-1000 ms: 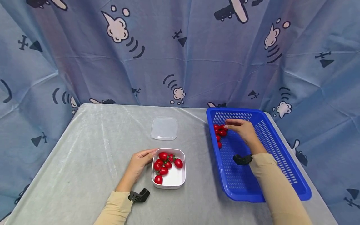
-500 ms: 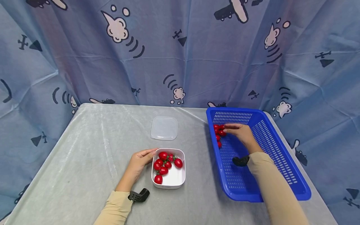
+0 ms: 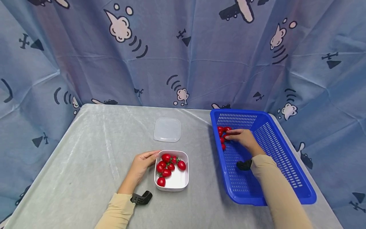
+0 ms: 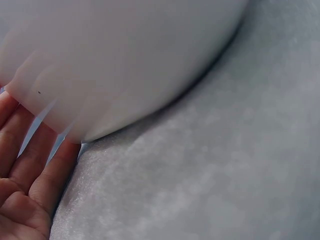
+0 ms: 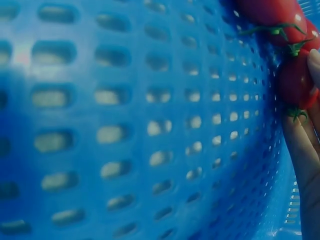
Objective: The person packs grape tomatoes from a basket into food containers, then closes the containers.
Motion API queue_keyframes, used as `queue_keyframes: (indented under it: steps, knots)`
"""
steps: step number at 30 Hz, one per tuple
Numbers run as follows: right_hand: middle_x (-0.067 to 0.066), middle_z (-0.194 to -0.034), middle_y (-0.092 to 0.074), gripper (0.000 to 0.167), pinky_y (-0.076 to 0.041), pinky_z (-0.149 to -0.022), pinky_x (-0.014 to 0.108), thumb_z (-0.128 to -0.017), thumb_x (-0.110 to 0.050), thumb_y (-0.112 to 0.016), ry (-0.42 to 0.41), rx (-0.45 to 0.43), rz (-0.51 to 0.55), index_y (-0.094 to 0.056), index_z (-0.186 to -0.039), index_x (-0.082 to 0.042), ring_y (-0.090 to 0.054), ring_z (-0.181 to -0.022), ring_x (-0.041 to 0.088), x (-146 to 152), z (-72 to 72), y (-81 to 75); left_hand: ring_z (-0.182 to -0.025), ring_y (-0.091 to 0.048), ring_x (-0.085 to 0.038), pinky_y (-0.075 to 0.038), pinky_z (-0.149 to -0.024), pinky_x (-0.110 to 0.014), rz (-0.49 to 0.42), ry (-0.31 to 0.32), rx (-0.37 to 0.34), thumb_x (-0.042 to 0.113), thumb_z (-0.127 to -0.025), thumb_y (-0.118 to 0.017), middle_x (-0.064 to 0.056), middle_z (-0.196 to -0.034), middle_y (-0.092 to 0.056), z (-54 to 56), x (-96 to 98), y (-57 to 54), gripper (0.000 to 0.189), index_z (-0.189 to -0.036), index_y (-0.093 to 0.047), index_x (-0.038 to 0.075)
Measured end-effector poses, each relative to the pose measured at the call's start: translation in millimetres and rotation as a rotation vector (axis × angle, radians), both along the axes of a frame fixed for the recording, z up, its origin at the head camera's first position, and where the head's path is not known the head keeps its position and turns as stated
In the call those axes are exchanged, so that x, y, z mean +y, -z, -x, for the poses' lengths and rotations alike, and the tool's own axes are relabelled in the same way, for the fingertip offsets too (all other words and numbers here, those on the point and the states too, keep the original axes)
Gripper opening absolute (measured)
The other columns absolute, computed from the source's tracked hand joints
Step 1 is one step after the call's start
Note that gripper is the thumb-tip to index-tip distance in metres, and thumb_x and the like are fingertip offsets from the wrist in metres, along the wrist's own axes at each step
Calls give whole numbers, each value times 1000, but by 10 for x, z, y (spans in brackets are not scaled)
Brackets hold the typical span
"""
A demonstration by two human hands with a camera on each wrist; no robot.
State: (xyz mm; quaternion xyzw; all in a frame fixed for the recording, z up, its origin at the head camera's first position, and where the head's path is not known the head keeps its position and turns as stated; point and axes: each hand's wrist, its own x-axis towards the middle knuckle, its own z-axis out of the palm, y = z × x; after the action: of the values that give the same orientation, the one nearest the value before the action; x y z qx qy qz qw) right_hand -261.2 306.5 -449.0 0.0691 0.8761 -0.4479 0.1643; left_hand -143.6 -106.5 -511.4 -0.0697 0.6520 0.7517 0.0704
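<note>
In the head view, my left hand (image 3: 142,163) lies at the left side of a square white container (image 3: 178,183). Its straight fingers (image 4: 55,172) touch the container's wall in the left wrist view. Several red cherry tomatoes (image 3: 166,173) with green stems lie in the container, mostly to its left. At the right, my right hand (image 3: 244,139) reaches into a blue perforated basket (image 3: 246,184). Its thumb and fingers pinch a cherry tomato (image 5: 295,82), partly hidden by the hand in the head view. More cherry tomatoes (image 5: 272,12) lie beside it along the basket's left wall.
A translucent square lid (image 3: 167,129) lies flat behind the white container. Grey-white cloth (image 3: 85,152) covers the table. Behind the table's far edge hangs a blue patterned curtain (image 3: 160,47). The basket's raised rim (image 3: 221,165) stands between the container and the right hand.
My right hand has moved slightly nearer and to the left within the basket, down to a cherry tomato that it now pinches. The left hand and the container have stayed in place.
</note>
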Motion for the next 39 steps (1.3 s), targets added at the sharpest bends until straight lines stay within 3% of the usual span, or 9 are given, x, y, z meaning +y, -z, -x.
queue_keyframes:
  steps: [9,15,19,24,31,35,39]
  knots:
    - [26,-142,-54,55,-37,-114,55,-92,-33,-72,-17,14,-46,-59,-135,0,-51,-128,40,-8,-2,14,-95,-67,2,-55,-87,-18,-23,5,4,11,-93,-68,2,-109,-75,6,-1,11,37,-123,-64,-11]
    - [20,-131,-65,55,-40,-113,54,-90,-36,-74,16,69,-41,-64,-130,0,-54,-125,37,11,8,-74,-93,-68,1,-56,-86,-19,-43,9,2,9,-93,-67,5,-105,-76,12,3,15,37,-123,-62,-13]
    - [11,-121,-72,56,-44,-110,51,-89,-40,-74,39,138,-19,-64,-130,-2,-59,-119,30,19,12,-192,-93,-68,1,-56,-86,-19,-39,4,3,9,-93,-67,4,-106,-76,11,6,9,36,-122,-63,-13]
    - [14,-133,-64,60,-47,-109,47,-89,-44,-73,60,183,-9,-63,-133,-4,-60,-112,16,-69,-25,-398,-93,-67,2,-56,-87,-20,-42,5,3,9,-93,-67,6,-105,-76,13,-3,11,37,-123,-62,-13]
    - [20,-143,-55,67,-41,-114,48,-86,-48,-73,46,197,65,-60,-136,-5,-53,-133,33,-270,-148,-671,-94,-67,2,-55,-87,-20,-33,0,5,9,-93,-67,8,-105,-76,7,-11,9,36,-122,-63,-12]
    - [16,-136,-61,63,-40,-114,51,-87,-45,-75,1,231,71,-63,-133,-4,-53,-127,29,-392,-249,-763,-94,-67,2,-55,-88,-20,-23,0,-3,10,-93,-68,4,-108,-75,1,-10,0,37,-122,-64,-11]
    - [-5,-110,-73,55,-50,-101,33,-86,-39,-77,-48,271,79,-67,-127,-3,-62,-108,11,-531,-344,-848,-95,-67,1,-55,-88,-20,-13,7,-3,12,-93,-69,-1,-112,-75,5,-8,-2,37,-123,-64,-10]
